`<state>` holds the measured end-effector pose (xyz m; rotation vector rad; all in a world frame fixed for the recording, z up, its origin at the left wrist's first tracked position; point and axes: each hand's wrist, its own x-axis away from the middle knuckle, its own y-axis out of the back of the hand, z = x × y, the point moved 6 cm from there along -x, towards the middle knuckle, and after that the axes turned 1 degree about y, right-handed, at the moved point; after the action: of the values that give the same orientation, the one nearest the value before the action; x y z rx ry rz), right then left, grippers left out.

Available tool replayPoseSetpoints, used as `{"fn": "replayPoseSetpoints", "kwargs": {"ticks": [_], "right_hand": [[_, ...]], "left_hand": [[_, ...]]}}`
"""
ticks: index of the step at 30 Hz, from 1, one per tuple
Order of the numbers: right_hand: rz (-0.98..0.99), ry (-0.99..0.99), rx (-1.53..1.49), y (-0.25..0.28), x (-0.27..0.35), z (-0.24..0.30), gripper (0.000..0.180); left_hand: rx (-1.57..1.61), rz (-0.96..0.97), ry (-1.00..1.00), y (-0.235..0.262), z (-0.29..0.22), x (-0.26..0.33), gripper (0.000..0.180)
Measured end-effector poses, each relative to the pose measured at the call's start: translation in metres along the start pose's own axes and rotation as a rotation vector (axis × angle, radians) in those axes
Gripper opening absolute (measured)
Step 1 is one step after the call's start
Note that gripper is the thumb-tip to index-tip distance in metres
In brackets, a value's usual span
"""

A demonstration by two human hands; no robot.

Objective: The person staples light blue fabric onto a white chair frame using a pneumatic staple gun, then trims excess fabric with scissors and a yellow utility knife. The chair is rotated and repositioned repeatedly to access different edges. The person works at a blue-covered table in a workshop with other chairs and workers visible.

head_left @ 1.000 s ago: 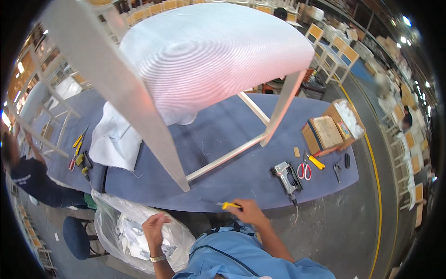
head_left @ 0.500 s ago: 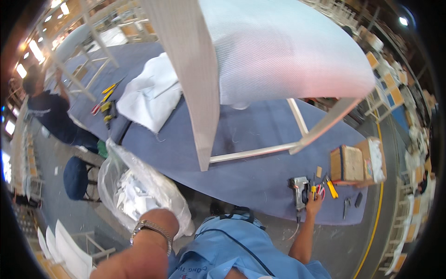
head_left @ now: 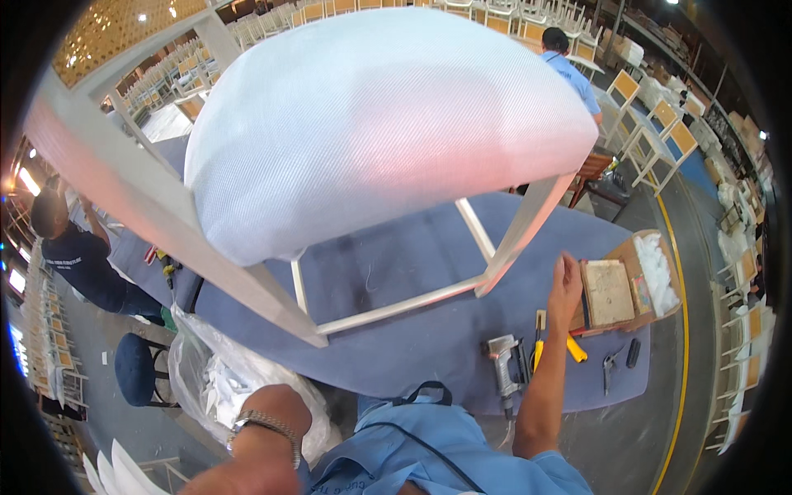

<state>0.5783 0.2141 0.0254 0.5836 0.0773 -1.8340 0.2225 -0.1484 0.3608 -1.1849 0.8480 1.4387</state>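
An upholstered chair with a pale woven seat and whitish wooden legs stands on the blue-grey covered table. My right hand is raised between its front leg and an opened cardboard box, fingers stretched upward and nothing visible in them. Below that forearm lie a metal staple gun and yellow-handled tools, partly covered by the arm. My left hand, wrist bent and wearing a metal watch, is low at the left in front of a clear plastic bag; its fingers are hidden.
The cardboard box with white stuff inside stands at the table's right edge, beside a smaller worn box. A dark blue round stool is on the floor at left. One co-worker stands left, another beyond the chair.
My right hand has left the tools by the staple gun and moved up beside the boxes. The view has shifted, showing more of the chair. My left hand stays low at the left.
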Motion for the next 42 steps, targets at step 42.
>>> {"fn": "replayPoseSetpoints", "kwargs": {"ticks": [42], "right_hand": [[0.359, -0.128, -0.93, -0.145, -0.157, 0.089, 0.087]], "left_hand": [[-0.939, -0.331, 1.132, 0.057, -0.051, 0.229, 0.092]]}}
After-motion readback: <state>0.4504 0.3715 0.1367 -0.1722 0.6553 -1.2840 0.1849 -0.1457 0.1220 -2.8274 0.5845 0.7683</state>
